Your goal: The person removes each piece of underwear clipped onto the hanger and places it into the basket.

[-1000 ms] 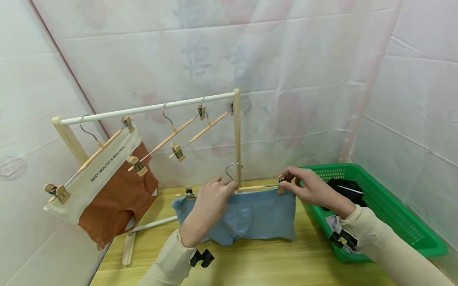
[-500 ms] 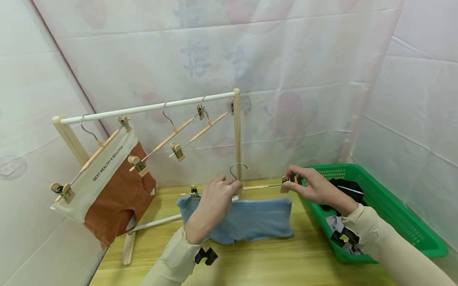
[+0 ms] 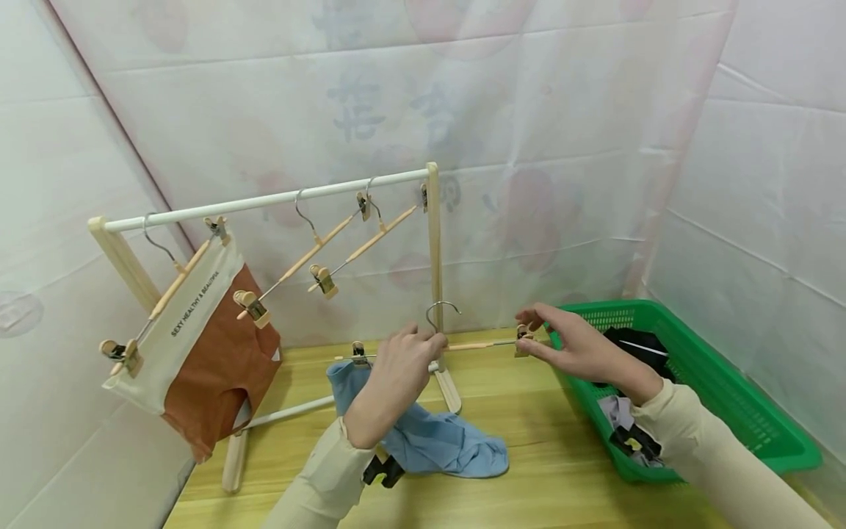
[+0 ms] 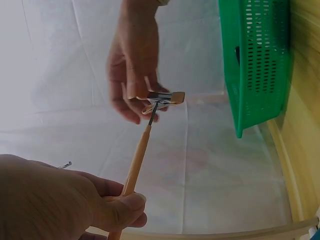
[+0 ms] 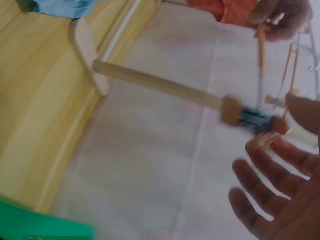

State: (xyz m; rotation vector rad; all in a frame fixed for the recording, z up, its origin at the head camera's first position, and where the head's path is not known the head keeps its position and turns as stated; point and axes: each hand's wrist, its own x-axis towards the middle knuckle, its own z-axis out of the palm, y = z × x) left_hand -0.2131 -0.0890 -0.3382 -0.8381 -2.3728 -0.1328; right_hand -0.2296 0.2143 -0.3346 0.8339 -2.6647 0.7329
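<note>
My left hand (image 3: 399, 386) grips the middle bar of a clip hanger (image 3: 471, 346), its hook pointing up above the fingers. Blue boxer briefs (image 3: 443, 441) hang from the hanger's left clip (image 3: 359, 354) by one waistband corner; their other end lies crumpled on the table. My right hand (image 3: 571, 349) is at the bare right clip (image 3: 523, 340). In the right wrist view its fingers (image 5: 265, 192) are spread and relaxed beside that clip. Thumb and bar meet firmly in the left wrist view, where the wooden bar (image 4: 136, 162) runs toward the right clip.
A rack (image 3: 264, 200) at the left holds orange-and-white briefs (image 3: 218, 345) on one hanger, plus two bare clip hangers (image 3: 317, 253). On the right stands a green basket (image 3: 734, 382) with dark and grey garments. Fabric walls surround the wooden table (image 3: 542, 455).
The right side of the blue boxer briefs has come out of the right clip and dropped to the table. My left hand moved slightly right with the hanger; my right fingers loosened around the clip.
</note>
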